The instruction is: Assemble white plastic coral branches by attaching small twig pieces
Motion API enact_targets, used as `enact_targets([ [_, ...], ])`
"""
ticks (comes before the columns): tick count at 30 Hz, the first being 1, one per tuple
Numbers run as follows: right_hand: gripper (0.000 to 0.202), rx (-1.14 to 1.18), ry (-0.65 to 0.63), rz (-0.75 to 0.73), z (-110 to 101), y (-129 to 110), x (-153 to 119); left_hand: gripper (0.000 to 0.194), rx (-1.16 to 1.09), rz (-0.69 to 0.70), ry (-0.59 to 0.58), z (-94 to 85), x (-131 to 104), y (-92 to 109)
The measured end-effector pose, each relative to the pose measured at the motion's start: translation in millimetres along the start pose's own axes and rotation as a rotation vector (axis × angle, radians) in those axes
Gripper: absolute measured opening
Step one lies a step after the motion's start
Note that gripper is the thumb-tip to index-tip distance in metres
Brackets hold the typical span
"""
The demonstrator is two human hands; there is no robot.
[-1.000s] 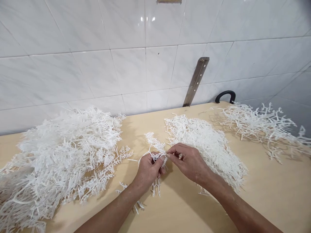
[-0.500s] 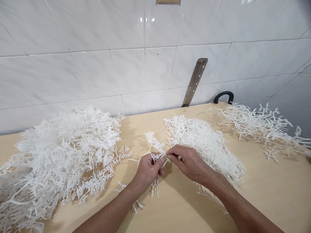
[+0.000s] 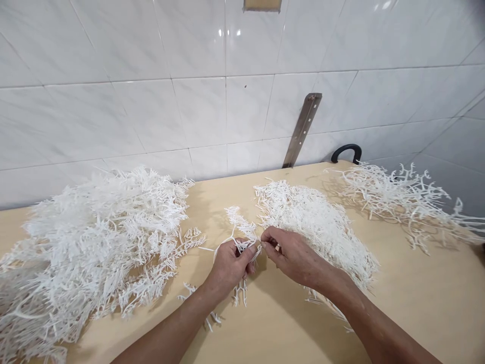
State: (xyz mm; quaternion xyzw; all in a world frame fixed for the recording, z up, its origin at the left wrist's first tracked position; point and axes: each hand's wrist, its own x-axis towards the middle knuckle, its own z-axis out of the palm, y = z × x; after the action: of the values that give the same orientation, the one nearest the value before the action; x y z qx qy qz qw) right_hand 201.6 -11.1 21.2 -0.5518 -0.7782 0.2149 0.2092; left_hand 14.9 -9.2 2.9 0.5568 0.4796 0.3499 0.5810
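A white, many-tipped plastic branch [image 3: 239, 222] is gripped in my left hand [image 3: 232, 263], thumb pressed over it, its thin stem poking out to the left. Close beside its right end, my right hand [image 3: 290, 253] has thumb and forefinger pinched together. Whatever sits between those fingertips is too small to make out. Below my left hand lies a small forked white piece [image 3: 240, 293], partly in shadow. More small white pieces [image 3: 212, 319] rest by my left forearm.
A big heap of white branches [image 3: 113, 242] covers the table's left side. Right of my hands is a pile of fine white pieces [image 3: 314, 217]; bare white stems [image 3: 397, 194] lie farther right. Behind stand a metal strip [image 3: 303, 129], a black curved handle [image 3: 346, 149] and the tiled wall [image 3: 197, 111].
My right fingertips have shifted slightly right, away from the branch's end. My left hand keeps its hold in nearly the same spot. The camera view has moved a little.
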Motion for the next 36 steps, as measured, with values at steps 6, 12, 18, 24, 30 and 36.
enact_targets([
  [6, 0.02, 0.03, 0.002, -0.071, -1.1, 0.2, 1.7, 0.039, 0.004, 0.009, -0.007, -0.5, -0.3, 0.2],
  [12, 0.021, 0.047, 0.048, -0.087, -0.6, 0.1, 1.4, 0.036, -0.014, -0.015, -0.003, -0.1, -0.7, 1.4],
  [18, 0.024, 0.132, 0.007, 0.072, -6.0, -5.8, 1.2, 0.04, -0.017, -0.008, -0.008, -0.4, -0.9, 1.4],
  [24, 0.021, 0.052, 0.021, 0.03, -3.8, -5.6, 1.5, 0.041, -0.011, -0.011, -0.01, -1.0, -1.8, 3.7],
  [30, 0.017, -0.074, 0.235, -0.071, 9.0, 8.0, 4.9, 0.036, -0.027, -0.027, -0.064, 0.1, -2.5, -0.3],
  [36, 0.013, -0.068, 0.593, 0.055, 3.0, 18.5, 8.1, 0.037, -0.073, -0.024, 0.069, 3.6, -1.1, -5.0],
])
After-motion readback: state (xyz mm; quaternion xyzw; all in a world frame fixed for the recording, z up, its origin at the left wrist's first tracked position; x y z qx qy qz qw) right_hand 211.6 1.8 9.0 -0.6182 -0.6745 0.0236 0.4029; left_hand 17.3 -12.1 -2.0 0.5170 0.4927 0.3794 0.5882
